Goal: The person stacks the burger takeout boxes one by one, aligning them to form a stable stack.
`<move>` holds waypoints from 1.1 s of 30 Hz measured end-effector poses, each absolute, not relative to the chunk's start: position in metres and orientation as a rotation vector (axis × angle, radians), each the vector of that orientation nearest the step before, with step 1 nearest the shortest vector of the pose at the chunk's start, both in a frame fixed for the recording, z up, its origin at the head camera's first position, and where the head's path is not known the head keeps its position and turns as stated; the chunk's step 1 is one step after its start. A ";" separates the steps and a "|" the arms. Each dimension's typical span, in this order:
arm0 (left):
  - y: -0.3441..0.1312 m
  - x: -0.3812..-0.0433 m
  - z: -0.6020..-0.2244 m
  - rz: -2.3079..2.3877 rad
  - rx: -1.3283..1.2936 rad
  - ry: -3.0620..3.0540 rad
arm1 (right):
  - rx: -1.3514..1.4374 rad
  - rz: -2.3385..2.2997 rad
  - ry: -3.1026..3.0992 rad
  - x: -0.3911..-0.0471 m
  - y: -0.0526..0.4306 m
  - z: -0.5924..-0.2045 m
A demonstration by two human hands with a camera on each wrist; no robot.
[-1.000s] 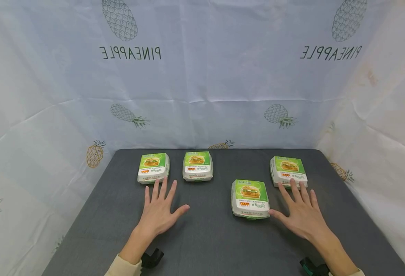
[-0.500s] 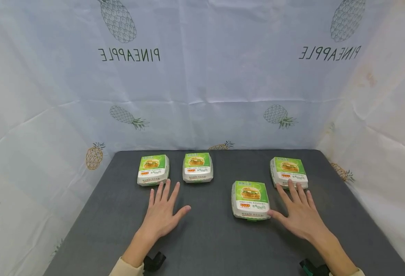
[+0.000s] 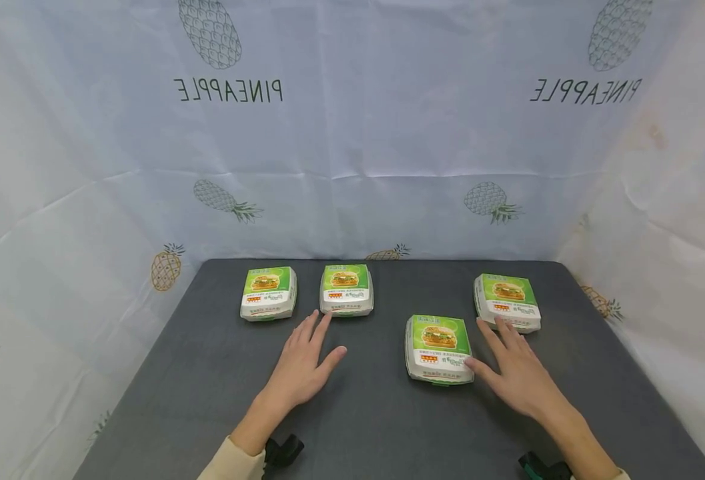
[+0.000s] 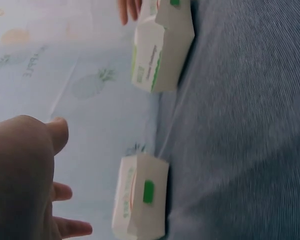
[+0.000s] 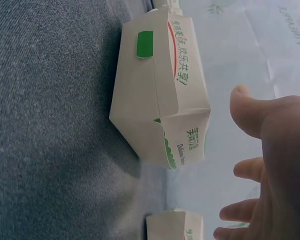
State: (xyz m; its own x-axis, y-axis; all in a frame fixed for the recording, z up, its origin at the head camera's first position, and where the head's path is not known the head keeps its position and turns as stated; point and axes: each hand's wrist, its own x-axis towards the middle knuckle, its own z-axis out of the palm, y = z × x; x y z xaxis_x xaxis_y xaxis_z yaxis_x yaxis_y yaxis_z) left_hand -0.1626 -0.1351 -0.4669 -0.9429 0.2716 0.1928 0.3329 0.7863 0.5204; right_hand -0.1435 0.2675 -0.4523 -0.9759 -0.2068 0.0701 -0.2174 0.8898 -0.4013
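My left hand (image 3: 298,373) hovers with straight, spread fingers over the left-middle of the table, holding nothing. Its fingertips come up to the near edge of a green and white burger box (image 3: 346,288) at the back. Farther left lies a matching burger box (image 3: 268,292). My right hand (image 3: 520,373), fingers extended, overlaps the front edge of the back-right burger box (image 3: 507,300); its thumb reaches the right side of the nearest burger box (image 3: 439,347). The right wrist view shows a gap between that thumb and the near box (image 5: 145,80). All lids are down.
The dark grey table (image 3: 364,427) narrows toward the back. White pineapple-print cloth (image 3: 352,133) hangs behind it and on both sides. Black wrist mounts (image 3: 283,452) sit by both cream sleeves (image 3: 232,461).
My left hand has shifted right, from in front of the left-hand burger box toward the middle one at the back. The right hand has barely moved, and the boxes stay in place.
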 end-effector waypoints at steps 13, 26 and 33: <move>-0.100 -0.171 -0.465 -1.227 -0.606 -2.769 | 0.322 0.923 -3.017 -0.146 0.262 -0.454; -0.074 -0.186 -0.468 -1.578 -0.701 -2.697 | 0.316 1.269 -2.933 -0.159 0.265 -0.462; -0.058 -0.192 -0.475 -1.722 -0.771 -2.731 | 0.261 1.385 -2.955 -0.165 0.265 -0.466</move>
State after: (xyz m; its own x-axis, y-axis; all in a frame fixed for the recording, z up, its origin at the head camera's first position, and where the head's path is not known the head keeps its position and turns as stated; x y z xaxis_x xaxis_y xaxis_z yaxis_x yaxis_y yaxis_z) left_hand -0.1921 -0.0580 -0.4746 -0.8774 0.4705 0.0940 0.2876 0.3589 0.8880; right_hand -0.1647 0.2647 -0.4661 -0.9786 -0.1989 -0.0521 -0.0872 0.6310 -0.7709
